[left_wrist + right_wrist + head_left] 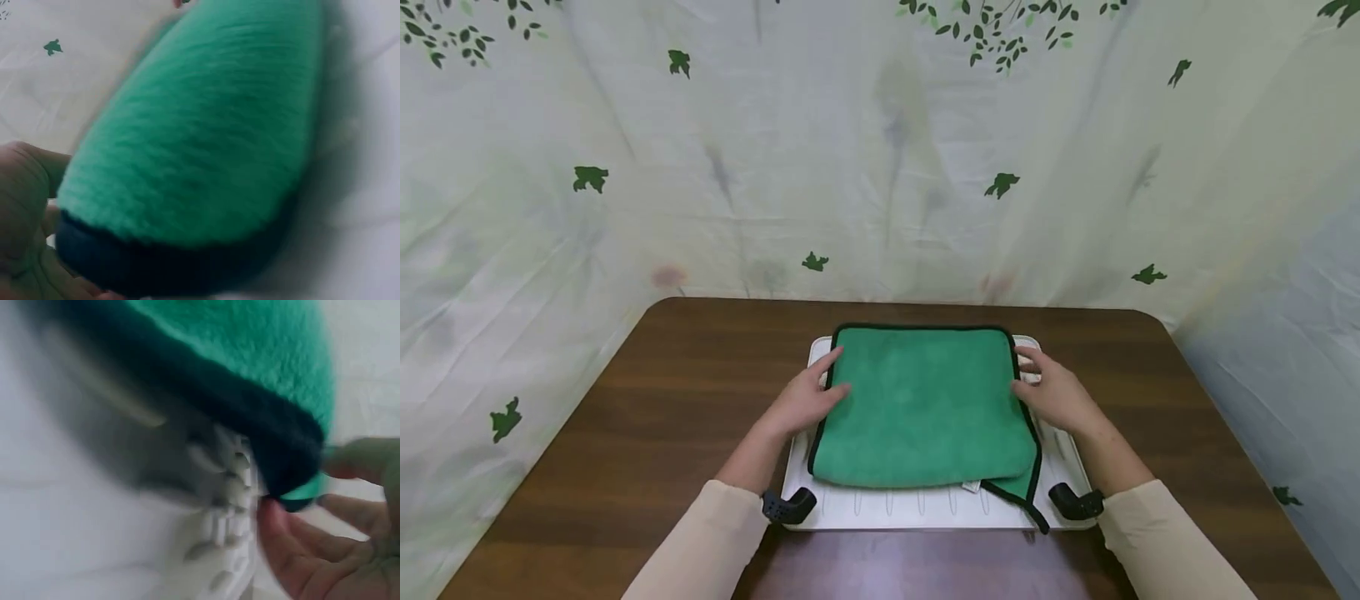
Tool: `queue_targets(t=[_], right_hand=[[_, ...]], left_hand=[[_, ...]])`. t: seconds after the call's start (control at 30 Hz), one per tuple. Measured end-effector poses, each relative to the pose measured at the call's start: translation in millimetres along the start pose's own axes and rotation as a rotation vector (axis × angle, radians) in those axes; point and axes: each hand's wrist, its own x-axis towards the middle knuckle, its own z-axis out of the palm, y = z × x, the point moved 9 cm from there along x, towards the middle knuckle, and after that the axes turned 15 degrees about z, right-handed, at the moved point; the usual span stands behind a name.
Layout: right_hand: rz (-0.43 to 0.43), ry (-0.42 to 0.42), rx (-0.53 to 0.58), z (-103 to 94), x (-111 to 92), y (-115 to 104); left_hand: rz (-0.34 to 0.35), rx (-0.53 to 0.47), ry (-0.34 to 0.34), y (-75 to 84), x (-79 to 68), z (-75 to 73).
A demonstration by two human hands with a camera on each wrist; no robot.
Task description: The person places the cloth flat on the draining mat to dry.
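Note:
A green towel (925,408) with black edging lies folded over a white ribbed tray (887,510); its lower right corner hangs askew over the tray's front. At the towel's left side, my left hand (808,400) touches it with spread forefinger and thumb. In the left wrist view, part of that hand (28,215) is behind the black edge and hidden. My right hand (1060,396) rests at the opposite edge, fingers and thumb apart. The right wrist view shows that hand's fingertips beside the towel's black-edged corner (281,447), above a blurred row of white pegs (228,531).
The tray sits on a brown wooden table (715,367) with rounded far corners. Behind and around hangs a pale cloth backdrop (850,167) printed with green leaves. A black wrist device (790,506) hangs over the tray's left front corner, another (1075,502) over the right.

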Motion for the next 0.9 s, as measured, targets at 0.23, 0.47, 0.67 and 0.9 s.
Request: queue_targets(t=[0.23,0.47,0.67,0.9], right_hand=[[0.064,-0.247,-0.023,21.8,-29,20],[-0.026,-0.438,0.093,28.0,-56,17],[0.042,-0.319,0.121,17.4,-48,22],[0.195,-0.452,0.236,26.0,-18,33]], left_hand=[[-0.099,-0.015,-0.145,-4.9,-34.5,11.3],[-0.013,-0.109,-0.287,20.7,-61.3,17.0],[-0.052,-0.133,-0.201,20.5,-62.6,11.1],[-0.118,-0.142,-0.101,-3.8,-33.0,11.6]])
